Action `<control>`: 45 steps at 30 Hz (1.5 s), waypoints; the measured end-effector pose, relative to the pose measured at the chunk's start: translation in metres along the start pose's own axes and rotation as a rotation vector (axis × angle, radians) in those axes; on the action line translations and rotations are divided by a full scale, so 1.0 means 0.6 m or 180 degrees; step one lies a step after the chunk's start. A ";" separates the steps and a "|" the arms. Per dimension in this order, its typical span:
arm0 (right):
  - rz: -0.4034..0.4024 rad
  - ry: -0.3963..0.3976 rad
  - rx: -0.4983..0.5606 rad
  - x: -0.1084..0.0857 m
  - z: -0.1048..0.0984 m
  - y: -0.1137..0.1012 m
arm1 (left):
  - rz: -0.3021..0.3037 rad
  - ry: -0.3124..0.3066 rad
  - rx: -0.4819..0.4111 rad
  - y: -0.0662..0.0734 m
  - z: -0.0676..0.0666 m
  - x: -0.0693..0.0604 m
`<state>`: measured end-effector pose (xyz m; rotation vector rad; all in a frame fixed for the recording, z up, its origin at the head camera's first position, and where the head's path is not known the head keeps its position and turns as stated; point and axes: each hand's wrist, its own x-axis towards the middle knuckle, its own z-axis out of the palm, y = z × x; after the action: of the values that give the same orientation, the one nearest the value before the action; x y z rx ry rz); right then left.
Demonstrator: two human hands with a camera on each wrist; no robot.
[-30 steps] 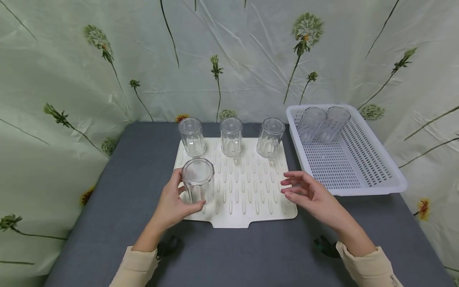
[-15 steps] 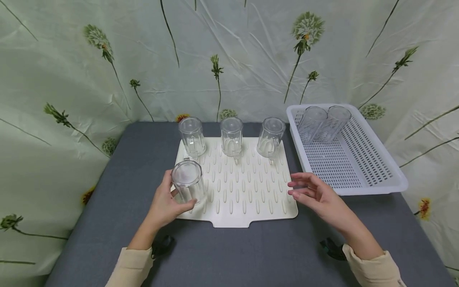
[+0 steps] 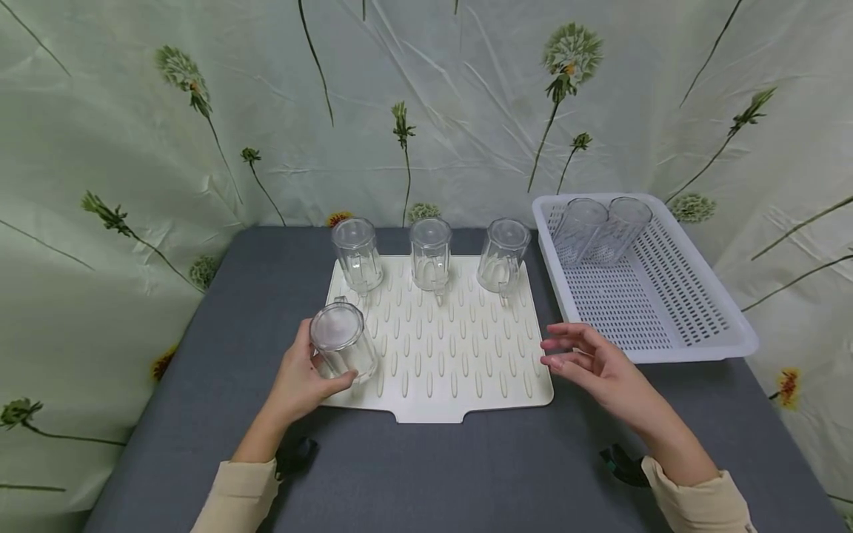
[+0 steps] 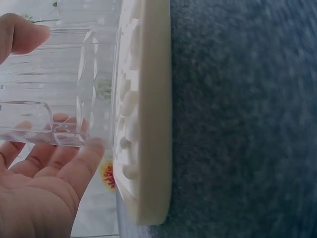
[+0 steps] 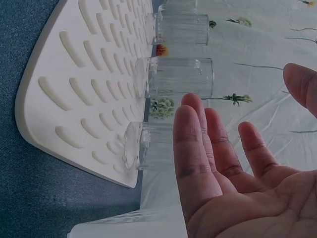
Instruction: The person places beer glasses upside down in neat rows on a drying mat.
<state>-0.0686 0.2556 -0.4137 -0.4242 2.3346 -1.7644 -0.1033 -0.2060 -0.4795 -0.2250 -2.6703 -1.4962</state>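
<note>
A clear glass mug (image 3: 345, 348) is held base up in my left hand (image 3: 293, 381), over the front left corner of the white ridged drying mat (image 3: 429, 407). Thumb and fingers grip the mug's sides. In the left wrist view its rim is close to the mat's ridges; whether they touch I cannot tell. Three more upturned mugs stand along the mat's back edge: left (image 3: 358, 255), middle (image 3: 430, 255) and right (image 3: 503, 255). My right hand (image 3: 596, 374) hovers at the mat's right edge, holding nothing, its fingers loosely bent.
A white perforated plastic basket (image 3: 693, 354) stands at the right, with two clear glasses (image 3: 578, 233) leaning in its back left corner. Dark grey cloth (image 3: 433, 474) covers the table. Behind it hangs a flower-print curtain (image 3: 480, 111).
My left hand has carried the mug left and slightly toward me, to the mat's left side. The right hand has drifted a little right, away from the mat.
</note>
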 end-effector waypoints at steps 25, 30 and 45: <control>-0.0099 -0.0036 0.0084 -0.002 -0.006 0.003 | 0.0115 -0.0358 -0.0231 -0.020 -0.015 0.009; -0.0089 -0.0050 0.0115 -0.001 -0.008 0.005 | 0.0170 -0.0411 -0.0258 -0.025 -0.023 0.011; -0.0103 -0.0070 0.0133 -0.001 -0.011 0.005 | 0.0240 -0.0663 -0.0473 -0.037 -0.032 0.016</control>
<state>-0.0707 0.2626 -0.4146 -0.4750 2.2842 -1.8104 -0.1164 -0.2332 -0.4870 -0.5116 -2.6679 -1.7374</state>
